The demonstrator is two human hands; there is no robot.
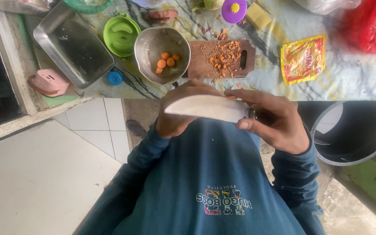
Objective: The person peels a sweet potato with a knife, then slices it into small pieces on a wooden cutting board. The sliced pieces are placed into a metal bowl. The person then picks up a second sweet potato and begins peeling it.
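I see soft, even daylight, faint shadows, mild glare on the knife blade [207, 107]; edges bend slightly, focus stays sharp.

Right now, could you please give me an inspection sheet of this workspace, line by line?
Surface: patterned cloth over the table, with orange peelings scattered near the board.
Job's things: large knife held across the body; metal bowl with orange slices; wooden cutting board covered in orange scraps.
Clutter: metal tray, green lidded container, yellow packet, purple lid, red bag, black pot.
Hands: right hand grips the knife handle; left hand is at the blade.
Cables: nothing seen.
Surroundings: white tiled floor, window frame at one side.
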